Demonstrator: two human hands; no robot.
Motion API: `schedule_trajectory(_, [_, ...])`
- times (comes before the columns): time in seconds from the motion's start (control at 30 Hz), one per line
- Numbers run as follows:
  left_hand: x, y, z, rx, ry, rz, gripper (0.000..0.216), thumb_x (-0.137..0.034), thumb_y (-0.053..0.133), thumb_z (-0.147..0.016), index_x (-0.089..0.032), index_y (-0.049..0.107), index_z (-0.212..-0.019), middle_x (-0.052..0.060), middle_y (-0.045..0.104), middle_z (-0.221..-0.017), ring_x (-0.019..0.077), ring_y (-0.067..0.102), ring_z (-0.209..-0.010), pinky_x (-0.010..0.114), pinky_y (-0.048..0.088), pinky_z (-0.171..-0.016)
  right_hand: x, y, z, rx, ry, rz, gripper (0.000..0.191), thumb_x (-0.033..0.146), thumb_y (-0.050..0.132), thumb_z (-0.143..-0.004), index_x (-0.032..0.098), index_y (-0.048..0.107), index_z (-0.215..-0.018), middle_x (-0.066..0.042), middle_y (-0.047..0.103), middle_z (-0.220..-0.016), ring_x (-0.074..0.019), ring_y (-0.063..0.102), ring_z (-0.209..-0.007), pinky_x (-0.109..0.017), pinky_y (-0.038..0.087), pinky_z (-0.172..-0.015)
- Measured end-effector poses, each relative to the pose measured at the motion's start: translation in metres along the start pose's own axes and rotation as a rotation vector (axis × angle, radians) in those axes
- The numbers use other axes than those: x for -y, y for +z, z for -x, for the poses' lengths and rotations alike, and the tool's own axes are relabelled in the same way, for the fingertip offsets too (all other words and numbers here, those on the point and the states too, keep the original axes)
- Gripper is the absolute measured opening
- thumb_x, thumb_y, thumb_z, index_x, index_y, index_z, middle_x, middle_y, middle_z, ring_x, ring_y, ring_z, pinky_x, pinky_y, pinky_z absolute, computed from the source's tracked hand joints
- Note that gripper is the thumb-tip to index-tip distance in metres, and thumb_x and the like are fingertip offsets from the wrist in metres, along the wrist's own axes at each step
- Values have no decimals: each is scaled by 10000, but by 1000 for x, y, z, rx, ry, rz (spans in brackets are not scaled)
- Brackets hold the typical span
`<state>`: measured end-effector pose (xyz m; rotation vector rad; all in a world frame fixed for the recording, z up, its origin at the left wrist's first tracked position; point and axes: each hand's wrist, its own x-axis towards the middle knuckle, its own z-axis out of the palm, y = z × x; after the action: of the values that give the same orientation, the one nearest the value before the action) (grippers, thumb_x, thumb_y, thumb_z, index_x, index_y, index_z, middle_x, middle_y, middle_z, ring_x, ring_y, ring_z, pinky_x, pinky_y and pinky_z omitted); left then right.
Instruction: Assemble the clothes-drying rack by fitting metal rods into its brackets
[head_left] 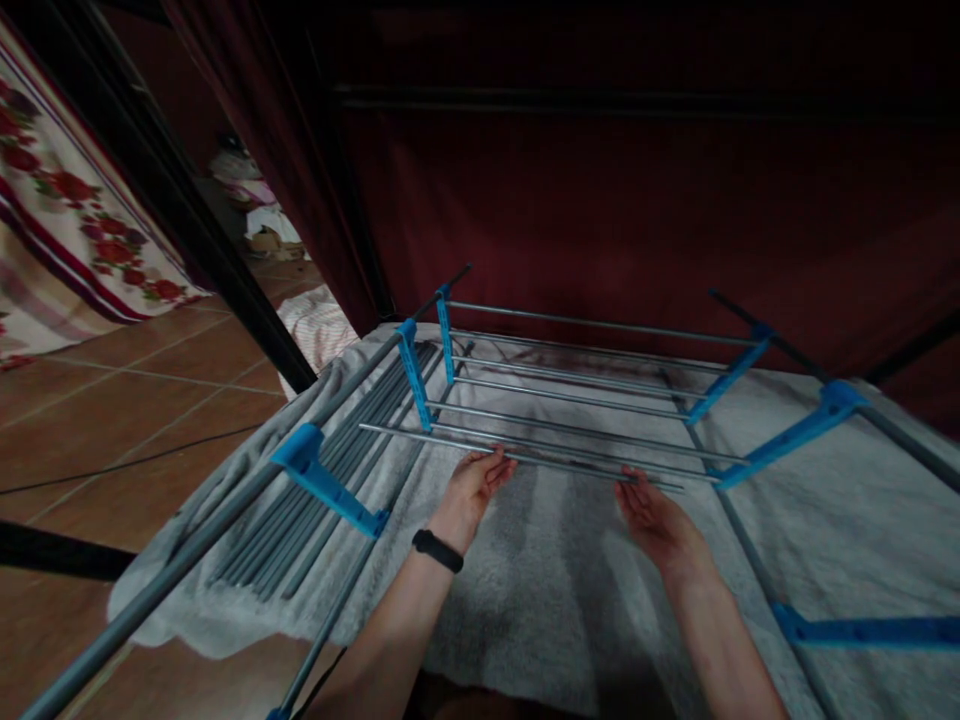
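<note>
Between both hands I hold a thin grey metal rod level across the rack. My left hand, with a black band at the wrist, pinches it left of its middle. Near its right end, the fingers of my right hand close on it. Just behind lies the rack frame of grey tubes with blue plastic brackets; several rods span its left and right brackets. Closer to me, a left blue bracket and a right blue bracket have no rod between them.
A bundle of loose grey rods lies on the grey blanket at the left. Dark red curtain hangs behind. Black metal posts and a tiled floor with a thin cable are on the left.
</note>
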<state>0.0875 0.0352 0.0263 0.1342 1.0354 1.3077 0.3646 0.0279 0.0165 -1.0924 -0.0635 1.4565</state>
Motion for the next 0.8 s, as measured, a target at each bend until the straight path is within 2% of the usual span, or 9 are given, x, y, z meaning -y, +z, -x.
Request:
schedule_trajectory(0.23, [-9,2,3,-57,5,46,109,-31,702,-856,-126,649,-840,70,732,-775,150,720,-677,263,613,-743,22,-7,-4,-78,-48,-77,219,70,531,-986,190,675,-872,31,730,-787,-69,710,-714,-205,643,-724])
schedule_trajectory(0.5, [-28,4,9,-118,2,86,153,-54,561,-949,-122,635,-834,70,690,-731,133,678,-621,237,599,-656,53,-23,-16,-153,-128,-112,193,127,551,-996,205,642,-845,57,691,-763,-58,678,-652,-185,607,-646])
schedule_trajectory(0.8, [-34,-1,6,-211,142,138,208,-123,465,-1014,-138,597,-852,64,707,-756,123,688,-634,230,580,-625,91,-47,-20,-217,-142,-118,280,88,447,-999,201,626,-814,55,664,-755,-70,666,-623,-225,582,-579])
